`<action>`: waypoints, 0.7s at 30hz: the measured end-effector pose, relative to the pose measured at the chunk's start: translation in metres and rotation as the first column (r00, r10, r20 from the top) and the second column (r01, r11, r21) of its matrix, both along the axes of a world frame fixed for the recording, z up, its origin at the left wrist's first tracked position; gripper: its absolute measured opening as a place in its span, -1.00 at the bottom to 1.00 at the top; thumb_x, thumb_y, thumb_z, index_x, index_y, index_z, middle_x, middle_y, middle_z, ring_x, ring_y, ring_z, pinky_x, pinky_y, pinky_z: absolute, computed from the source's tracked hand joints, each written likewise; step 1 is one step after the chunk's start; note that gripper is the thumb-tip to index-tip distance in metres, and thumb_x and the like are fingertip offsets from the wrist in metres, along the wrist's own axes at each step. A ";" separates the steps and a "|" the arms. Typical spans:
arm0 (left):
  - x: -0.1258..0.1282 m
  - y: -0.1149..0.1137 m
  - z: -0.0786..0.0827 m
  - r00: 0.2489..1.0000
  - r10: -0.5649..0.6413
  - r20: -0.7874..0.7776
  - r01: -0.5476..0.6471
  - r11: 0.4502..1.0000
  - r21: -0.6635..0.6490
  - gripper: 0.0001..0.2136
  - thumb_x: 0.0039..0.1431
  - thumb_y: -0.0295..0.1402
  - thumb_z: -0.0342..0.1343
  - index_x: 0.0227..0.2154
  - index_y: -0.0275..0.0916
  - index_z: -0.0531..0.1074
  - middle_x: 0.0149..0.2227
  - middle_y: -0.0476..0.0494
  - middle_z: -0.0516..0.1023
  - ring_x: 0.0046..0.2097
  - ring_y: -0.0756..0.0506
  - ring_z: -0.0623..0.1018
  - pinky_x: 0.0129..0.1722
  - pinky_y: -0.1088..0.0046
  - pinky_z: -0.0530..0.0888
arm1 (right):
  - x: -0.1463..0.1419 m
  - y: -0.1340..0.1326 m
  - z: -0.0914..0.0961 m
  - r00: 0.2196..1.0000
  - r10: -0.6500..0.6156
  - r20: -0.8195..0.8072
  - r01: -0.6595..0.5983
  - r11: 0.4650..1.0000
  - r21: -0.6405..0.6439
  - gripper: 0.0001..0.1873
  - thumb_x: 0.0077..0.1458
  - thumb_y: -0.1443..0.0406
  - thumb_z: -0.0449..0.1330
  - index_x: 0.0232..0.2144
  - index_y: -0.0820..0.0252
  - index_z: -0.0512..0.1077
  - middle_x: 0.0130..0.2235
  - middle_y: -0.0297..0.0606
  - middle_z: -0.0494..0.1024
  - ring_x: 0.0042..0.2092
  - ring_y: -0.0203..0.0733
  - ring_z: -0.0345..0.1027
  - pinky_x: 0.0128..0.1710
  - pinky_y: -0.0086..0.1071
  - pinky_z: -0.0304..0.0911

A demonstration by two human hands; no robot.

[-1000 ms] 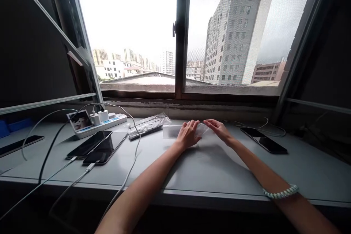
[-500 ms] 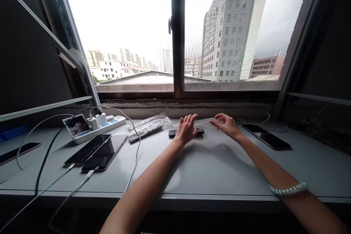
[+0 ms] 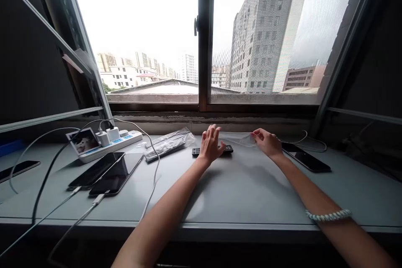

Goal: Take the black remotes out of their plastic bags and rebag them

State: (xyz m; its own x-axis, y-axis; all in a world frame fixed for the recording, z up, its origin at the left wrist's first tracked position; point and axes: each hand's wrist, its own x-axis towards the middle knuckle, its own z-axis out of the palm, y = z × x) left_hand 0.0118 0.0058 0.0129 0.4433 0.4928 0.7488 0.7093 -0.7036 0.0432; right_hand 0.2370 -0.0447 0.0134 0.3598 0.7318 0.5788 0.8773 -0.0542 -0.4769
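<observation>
A small black remote control (image 3: pixel 226 149) lies on the grey desk (image 3: pixel 238 188) near the window wall. My left hand (image 3: pixel 210 145) rests over its middle with the fingers spread and raised. My right hand (image 3: pixel 267 141) is to the right, fingers pinched on the edge of a clear plastic bag (image 3: pixel 239 138), which stretches left from it just above the desk behind the remote.
Two dark phones (image 3: pixel 108 171) lie at the left with charging cables, beside a white power strip (image 3: pixel 108 143). A plastic-wrapped bundle (image 3: pixel 168 143) sits left of the remote. Another phone (image 3: pixel 305 159) lies right of my right hand. A further phone (image 3: pixel 17 169) is at far left.
The clear bag that covered the remote has been drawn off to the right by my right hand, baring the black remote. My left hand stayed over the remote and its fingers lifted.
</observation>
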 end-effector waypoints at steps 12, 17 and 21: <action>-0.005 0.013 -0.022 0.941 0.211 -0.265 -0.312 0.845 -0.434 -0.46 0.22 -0.09 -0.24 0.14 -0.35 0.11 0.24 -0.39 0.03 0.28 -0.28 -0.06 0.16 0.05 0.07 | 0.017 0.002 -0.009 0.989 -0.080 0.128 0.101 0.982 -0.161 -0.75 -0.09 0.35 0.16 -0.27 0.12 0.48 -0.21 -0.17 0.49 -0.20 -0.11 0.38 -0.36 -0.37 0.19; -0.009 0.020 -0.014 0.943 0.267 -0.198 -0.327 0.855 -0.403 -0.50 0.21 -0.06 -0.21 0.06 -0.32 0.22 0.12 -0.35 0.25 0.20 -0.26 0.17 0.10 0.15 0.17 | 0.000 0.003 -0.013 0.980 0.180 0.089 -0.147 0.945 -0.294 -0.77 -0.03 0.26 0.12 -0.29 0.09 0.51 -0.18 -0.18 0.50 -0.18 -0.10 0.38 -0.23 -0.30 0.23; -0.037 0.032 -0.002 0.898 0.435 -0.072 -0.437 0.858 -0.271 -0.61 0.24 -0.20 -0.25 -0.02 -0.29 0.29 0.01 -0.28 0.37 0.07 -0.20 0.32 0.08 0.22 0.19 | 0.003 0.004 -0.020 0.973 0.228 0.042 -0.188 0.882 -0.433 -0.72 -0.07 0.17 0.15 -0.29 0.09 0.52 -0.15 -0.15 0.51 -0.20 -0.05 0.40 -0.26 -0.26 0.25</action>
State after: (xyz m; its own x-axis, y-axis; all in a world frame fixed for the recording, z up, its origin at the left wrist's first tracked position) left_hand -0.0251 0.0375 0.0105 0.1409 0.8212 0.5530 0.9418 -0.2834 0.1808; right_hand 0.2397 -0.0411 -0.0069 0.1336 0.9664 0.2198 0.9283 -0.0444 -0.3691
